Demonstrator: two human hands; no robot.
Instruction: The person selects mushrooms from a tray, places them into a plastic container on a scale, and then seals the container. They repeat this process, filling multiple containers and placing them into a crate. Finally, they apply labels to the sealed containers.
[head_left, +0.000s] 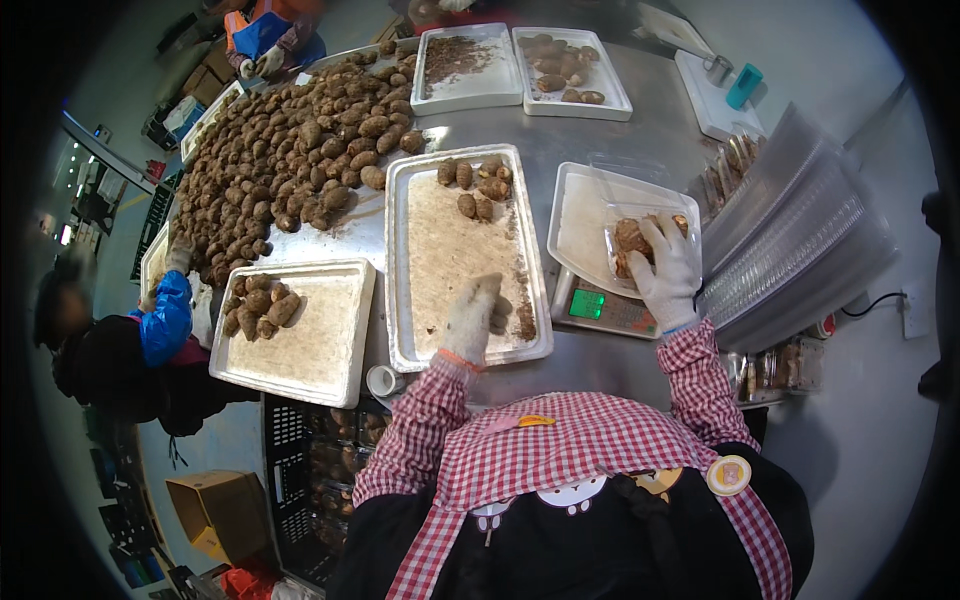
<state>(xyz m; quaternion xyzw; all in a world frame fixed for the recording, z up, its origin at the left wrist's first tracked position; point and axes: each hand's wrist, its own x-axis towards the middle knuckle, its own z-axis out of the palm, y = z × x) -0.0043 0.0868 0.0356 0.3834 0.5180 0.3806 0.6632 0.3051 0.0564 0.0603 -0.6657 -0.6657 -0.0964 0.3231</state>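
My right hand (667, 274), in a pale work glove, reaches into a clear plastic clamshell box (616, 196), its fingers around small brown taro corms (630, 235). Under the box is the white pan (581, 217) of a digital scale (600, 306) with a lit green display. Gloved too, my left hand (474, 319) hovers over or touches the lower part of a white foam tray (427, 247); its palm side is hidden and no object shows in it. Several taro corms (476, 187) lie at that tray's far end, with soil crumbs along its right side.
A large taro heap (300, 142) covers the table's left. Another tray (315, 360) holds taro; two trays (466, 105) (577, 111) stand at the back. Stacked clear plastic boxes (795, 247) lean at right. One co-worker's gloved hand (180, 253) touches the heap; another person (274, 37) stands beyond.
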